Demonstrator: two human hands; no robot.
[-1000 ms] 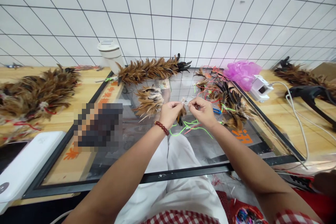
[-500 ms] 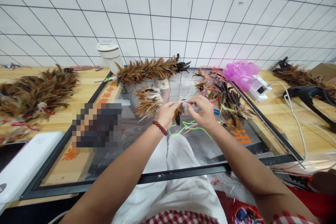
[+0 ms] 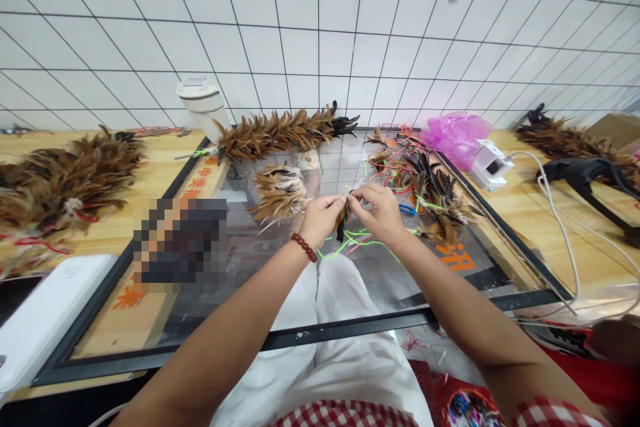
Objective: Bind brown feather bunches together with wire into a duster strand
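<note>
Two hands meet over a small feather bundle

At the far left, a brown feather garland point(image 3: 75, 177) and a white device point(image 3: 55, 320) are cut off by the picture's edge. A pixelated patch point(image 3: 185, 240) hides whatever lies beneath it. In the middle, the left hand point(image 3: 319, 219) has thumb and forefinger clamped on a small feather bundle point(image 3: 342, 221), held above the glass and partly covered by the fingers. The right hand point(image 3: 379, 210) brings its fingertips to the bundle's top; whether they grip it, I cannot tell. Just right of that hand, strings and dark feathers point(image 3: 433, 180) tangle too closely to separate. At the far right, a black curved object point(image 3: 590, 177) runs out of view.

The glass panel's black frame point(image 3: 350, 331) rests on a pale wooden table point(image 3: 167, 153), orange characters point(image 3: 455, 257) showing on it, before a white tiled wall point(image 3: 340, 0).
</note>
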